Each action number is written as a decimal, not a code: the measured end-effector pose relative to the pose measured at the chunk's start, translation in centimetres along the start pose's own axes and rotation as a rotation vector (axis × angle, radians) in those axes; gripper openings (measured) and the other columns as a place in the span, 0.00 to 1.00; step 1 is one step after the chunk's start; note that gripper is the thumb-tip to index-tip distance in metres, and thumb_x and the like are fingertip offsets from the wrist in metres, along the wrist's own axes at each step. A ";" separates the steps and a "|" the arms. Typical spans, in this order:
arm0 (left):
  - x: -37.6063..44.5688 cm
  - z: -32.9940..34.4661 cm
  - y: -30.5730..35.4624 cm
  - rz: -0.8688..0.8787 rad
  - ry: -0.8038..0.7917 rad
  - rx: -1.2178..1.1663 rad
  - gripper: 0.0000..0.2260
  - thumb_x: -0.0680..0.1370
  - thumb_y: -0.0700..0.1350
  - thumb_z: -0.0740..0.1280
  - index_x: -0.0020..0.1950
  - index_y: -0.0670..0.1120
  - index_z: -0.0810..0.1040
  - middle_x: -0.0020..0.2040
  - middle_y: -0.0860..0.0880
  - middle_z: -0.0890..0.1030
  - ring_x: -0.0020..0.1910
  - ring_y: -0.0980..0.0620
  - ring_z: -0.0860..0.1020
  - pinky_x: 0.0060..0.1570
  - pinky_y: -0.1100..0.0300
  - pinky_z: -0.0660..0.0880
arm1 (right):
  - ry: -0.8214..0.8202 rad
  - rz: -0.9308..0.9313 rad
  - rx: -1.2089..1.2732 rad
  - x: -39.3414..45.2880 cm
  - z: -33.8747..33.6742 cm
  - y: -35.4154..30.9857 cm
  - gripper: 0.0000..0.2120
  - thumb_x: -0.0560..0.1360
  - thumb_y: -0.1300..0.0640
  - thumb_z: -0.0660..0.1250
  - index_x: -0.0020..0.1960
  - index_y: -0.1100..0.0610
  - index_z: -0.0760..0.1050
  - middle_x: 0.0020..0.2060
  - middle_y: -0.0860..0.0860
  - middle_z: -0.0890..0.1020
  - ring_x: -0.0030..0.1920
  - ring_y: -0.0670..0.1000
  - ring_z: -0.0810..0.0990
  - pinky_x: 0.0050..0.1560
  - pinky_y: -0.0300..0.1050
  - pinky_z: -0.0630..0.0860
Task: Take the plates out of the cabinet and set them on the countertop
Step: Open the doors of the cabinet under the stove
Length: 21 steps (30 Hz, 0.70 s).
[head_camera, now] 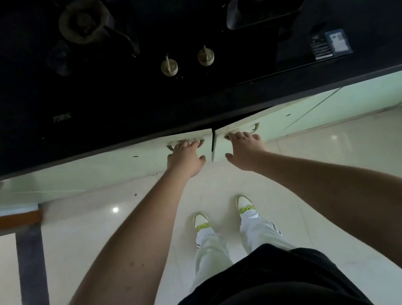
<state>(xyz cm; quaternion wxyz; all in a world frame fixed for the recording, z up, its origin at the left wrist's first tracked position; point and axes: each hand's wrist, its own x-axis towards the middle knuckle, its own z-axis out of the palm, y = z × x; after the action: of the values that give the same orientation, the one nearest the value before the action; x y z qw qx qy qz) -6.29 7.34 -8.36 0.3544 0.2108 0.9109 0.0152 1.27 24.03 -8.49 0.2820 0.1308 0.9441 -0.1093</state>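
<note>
We are not seeing any plates yet; we judge they are sitting out of sight behind the two pale green cabinet doors under the counter edge. The left door point(123, 161) and the right door point(240, 126) are meeting at a dark seam, and a thin gap above them suggests they are only just coming ajar. Our left hand point(186, 158) is curling its fingers over the left handle point(185, 144), gripping it, and our right hand point(245, 149) is hooking the right handle point(242, 130) the same way.

Just beyond the doors, the dark countertop point(36, 140) is carrying a black gas hob point(175, 25) with two burners and two knobs point(186, 61) near its front edge.

The risks, as we judge them: the doors are swinging toward our legs and shoes point(223, 214), so standing this close could get shins knocked. We are looking blind into the cabinet, so a leaning stack could slide out. The hob is filling most of the counter here, so plates set down carelessly could land on a burner or knob.
</note>
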 end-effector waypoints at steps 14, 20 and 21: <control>-10.2 6.8 -4.6 0.071 -0.028 -0.044 0.31 0.81 0.65 0.45 0.68 0.47 0.75 0.68 0.45 0.74 0.69 0.44 0.68 0.64 0.48 0.69 | 0.057 0.304 0.239 -13.8 8.1 3.3 0.43 0.75 0.29 0.40 0.72 0.62 0.63 0.77 0.56 0.60 0.78 0.50 0.50 0.75 0.60 0.40; -14.2 9.6 -6.9 -0.065 0.139 -0.179 0.32 0.80 0.65 0.48 0.43 0.44 0.82 0.48 0.45 0.79 0.50 0.45 0.77 0.47 0.52 0.76 | 0.124 0.333 0.266 -16.6 9.8 6.8 0.25 0.79 0.36 0.50 0.52 0.55 0.74 0.70 0.54 0.71 0.77 0.49 0.55 0.75 0.61 0.42; -14.6 10.3 -7.2 -0.090 0.168 -0.163 0.31 0.80 0.65 0.50 0.43 0.43 0.83 0.47 0.45 0.79 0.50 0.45 0.77 0.47 0.52 0.75 | 0.127 0.355 0.278 -17.0 10.0 7.2 0.25 0.79 0.37 0.51 0.54 0.56 0.75 0.70 0.54 0.70 0.77 0.50 0.55 0.75 0.61 0.43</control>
<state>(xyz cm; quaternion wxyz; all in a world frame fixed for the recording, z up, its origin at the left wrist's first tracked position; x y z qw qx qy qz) 7.40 -6.21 -7.97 0.2932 0.1384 0.9416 0.0908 22.24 24.82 -8.07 0.2163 0.3389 0.8981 -0.1784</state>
